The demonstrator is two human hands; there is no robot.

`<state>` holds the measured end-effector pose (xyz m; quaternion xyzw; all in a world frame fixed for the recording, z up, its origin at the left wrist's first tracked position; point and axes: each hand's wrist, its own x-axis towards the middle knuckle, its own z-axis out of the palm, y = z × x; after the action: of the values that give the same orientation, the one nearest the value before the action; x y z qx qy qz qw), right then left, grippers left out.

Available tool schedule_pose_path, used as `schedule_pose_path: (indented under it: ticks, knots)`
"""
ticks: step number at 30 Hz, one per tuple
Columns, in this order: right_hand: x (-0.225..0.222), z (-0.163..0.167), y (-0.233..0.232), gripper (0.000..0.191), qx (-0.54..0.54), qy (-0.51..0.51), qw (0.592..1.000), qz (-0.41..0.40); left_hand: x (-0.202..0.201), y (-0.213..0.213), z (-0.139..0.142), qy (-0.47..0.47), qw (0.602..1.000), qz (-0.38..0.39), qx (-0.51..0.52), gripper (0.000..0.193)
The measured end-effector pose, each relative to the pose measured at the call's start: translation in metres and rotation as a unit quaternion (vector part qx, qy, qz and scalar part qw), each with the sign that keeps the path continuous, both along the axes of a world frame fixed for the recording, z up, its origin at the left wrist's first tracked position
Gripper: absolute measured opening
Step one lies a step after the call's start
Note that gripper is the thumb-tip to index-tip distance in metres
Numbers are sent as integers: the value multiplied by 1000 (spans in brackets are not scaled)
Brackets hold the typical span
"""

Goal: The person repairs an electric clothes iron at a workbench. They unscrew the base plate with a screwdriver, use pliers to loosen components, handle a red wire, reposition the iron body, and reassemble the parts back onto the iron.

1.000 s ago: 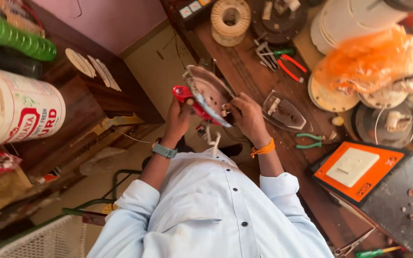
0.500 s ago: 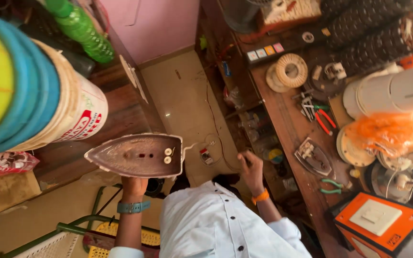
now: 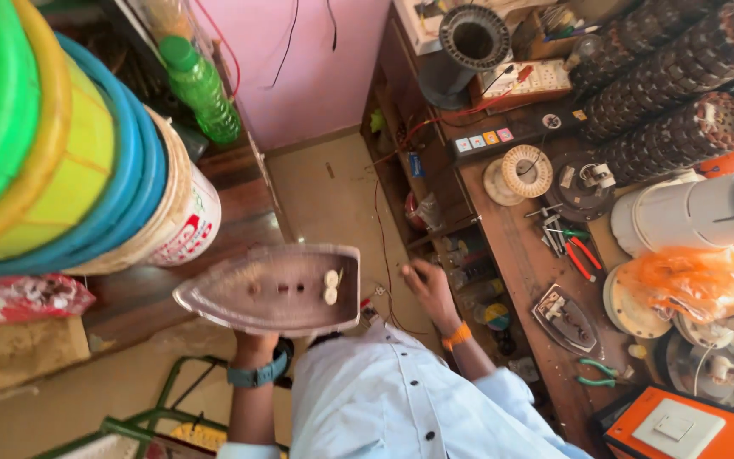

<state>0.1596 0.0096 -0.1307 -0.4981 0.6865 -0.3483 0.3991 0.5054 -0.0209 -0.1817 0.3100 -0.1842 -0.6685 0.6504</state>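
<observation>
Iron base plate (image 3: 269,289) held up in the left hand (image 3: 256,344), gripped from underneath at the rear half — fingers hidden behind the metal, so only the grip itself can be told, not how the fingers lie. Long axis of the plate running sideways across the view, pointed tip toward the stacked buckets (image 3: 70,153), blunt end with its two pale studs toward the workbench (image 3: 528,272). Right hand (image 3: 426,289) just beside that blunt end, a little off it and not touching; blurred, fingers loosely curled, nothing visibly in them — open or closed cannot be told for sure. Relative to the plate: green bottle (image 3: 201,89) above, a second iron plate (image 3: 565,320) lying flat on the workbench well beyond the right hand, red-handled pliers (image 3: 581,255) near that. Left hand nearer, indeed bearing the weight.
</observation>
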Motion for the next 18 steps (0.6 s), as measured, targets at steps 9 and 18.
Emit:
schedule_pose_path:
  ticks: [9,18]
  knots:
    - [-4,-21,-204,26,-89,-14,996,17,-31,-32,-16,-4,994,104,38,56]
    - [-45,-11,-549,14,-350,247,901,-68,-53,-191,-40,-11,994,46,103,52]
